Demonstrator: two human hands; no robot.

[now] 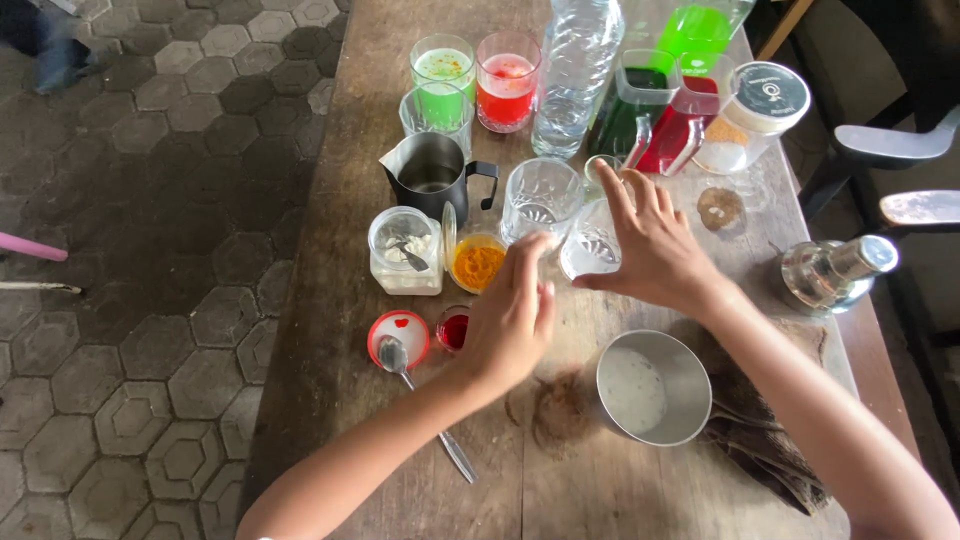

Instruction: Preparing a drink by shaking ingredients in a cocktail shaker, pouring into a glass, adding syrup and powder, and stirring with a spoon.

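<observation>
Right now both hands meet over one small clear glass (590,250) near the middle of the wooden table (330,330). That glass stands upright, its long axis vertical, with a little whitish liquid in its bottom. The right hand (650,245) is plainly the nearer one: it lies over the glass from the 3 o'clock side, palm down, fingers loosely spread and curved around the rim and far wall, the forefinger stretched toward 11 o'clock. Whether the fingers truly press the glass or only rest on it I cannot tell. The left hand (512,318) comes up from 7 o'clock, fingers held together and slightly bent, their tips just beside the glass's near-left wall; it holds nothing that shows.

Around the glass: at 10 o'clock, just beside it, a taller empty tumbler (540,198); at 9 o'clock a small jar of orange powder (478,262), and beyond that a clear jar of white powder (405,250) with a spoon in it. A dark metal pitcher (432,175) stands behind these. At 12 o'clock rises a large water bottle (575,70), with glasses of green drink (443,68) and red drink (507,80) to its left. At 5 o'clock sits a steel cup (652,388) of pale liquid, and at 7 o'clock a spoon (420,400) lies beside a red lid (400,335).
</observation>
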